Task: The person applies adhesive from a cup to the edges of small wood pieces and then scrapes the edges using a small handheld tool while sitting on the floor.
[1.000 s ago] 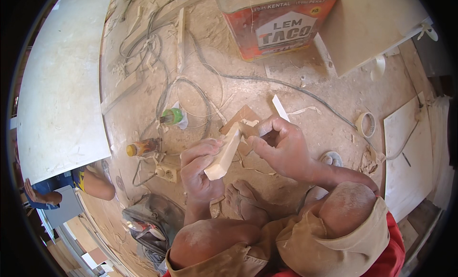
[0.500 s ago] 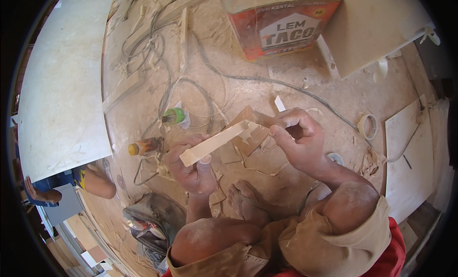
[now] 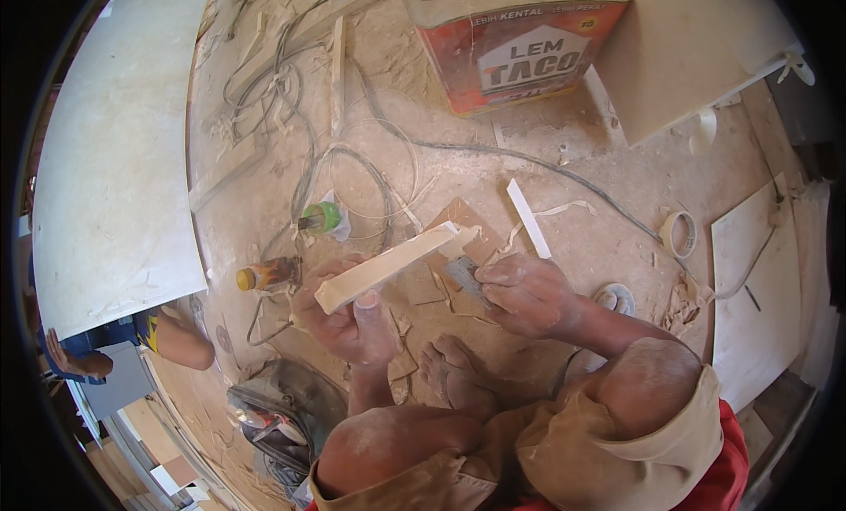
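My left hand [image 3: 352, 328] is closed around a narrow, pale wooden strip [image 3: 385, 266], which slants up to the right. Its far end has a ragged flap of thin facing [image 3: 458, 240]. Just beyond that end, my right hand [image 3: 533, 298] grips a flat grey piece [image 3: 467, 276] with a straight edge, perhaps a scraper or a sanding block; I cannot tell which. The grey piece is close to the flap, and whether they touch is unclear. Beneath both lies a brown square board [image 3: 483, 247] on the dusty floor.
A white strip [image 3: 529, 218] and a tape roll [image 3: 679, 235] lie to the right. Leftward are a green bottle [image 3: 322, 217], a yellow-capped bottle [image 3: 264, 274] and an open bag [image 3: 295, 396]. A red tin [image 3: 449, 75] stands ahead, near cables [image 3: 555, 167]. Another person's hand [image 3: 77, 357] shows at left.
My right hand has moved down and nearer, away from the strip's far end, and the grey piece now shows in it. The strip has shifted slightly left, and the white strip is more fully seen.
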Demonstrator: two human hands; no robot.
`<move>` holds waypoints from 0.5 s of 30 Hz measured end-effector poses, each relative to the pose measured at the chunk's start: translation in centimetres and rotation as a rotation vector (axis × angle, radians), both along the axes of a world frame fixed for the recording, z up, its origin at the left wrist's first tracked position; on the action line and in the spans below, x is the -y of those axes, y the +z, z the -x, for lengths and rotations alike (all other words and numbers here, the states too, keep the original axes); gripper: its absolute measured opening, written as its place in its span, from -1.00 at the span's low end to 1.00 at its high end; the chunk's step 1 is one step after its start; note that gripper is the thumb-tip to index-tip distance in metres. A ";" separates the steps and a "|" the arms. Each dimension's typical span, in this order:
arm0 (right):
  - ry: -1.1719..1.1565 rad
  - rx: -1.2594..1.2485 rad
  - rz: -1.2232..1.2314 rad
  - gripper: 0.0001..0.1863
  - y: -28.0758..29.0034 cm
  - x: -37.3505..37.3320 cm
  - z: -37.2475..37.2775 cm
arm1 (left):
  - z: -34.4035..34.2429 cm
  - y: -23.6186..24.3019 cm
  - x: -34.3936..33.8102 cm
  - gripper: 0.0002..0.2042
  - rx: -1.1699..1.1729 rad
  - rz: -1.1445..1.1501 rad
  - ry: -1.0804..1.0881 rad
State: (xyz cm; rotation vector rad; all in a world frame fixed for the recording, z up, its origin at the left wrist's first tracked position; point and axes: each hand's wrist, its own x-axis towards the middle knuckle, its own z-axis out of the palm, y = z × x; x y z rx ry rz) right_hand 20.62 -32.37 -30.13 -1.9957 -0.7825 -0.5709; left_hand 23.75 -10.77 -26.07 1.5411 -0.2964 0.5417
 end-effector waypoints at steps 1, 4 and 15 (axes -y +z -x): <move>-0.094 -0.168 -0.110 -0.82 0.3 -0.1 0.0 | -0.1 -0.1 0.1 -0.66 0.016 0.026 -0.008; -0.274 -0.720 -0.455 -0.86 1.5 -0.3 -0.7 | -0.2 0.0 -0.6 -0.69 0.058 -0.083 -0.064; -0.212 -1.178 -0.601 -0.80 3.1 -1.3 -2.2 | 0.1 0.2 0.2 -0.67 0.127 -0.266 -0.215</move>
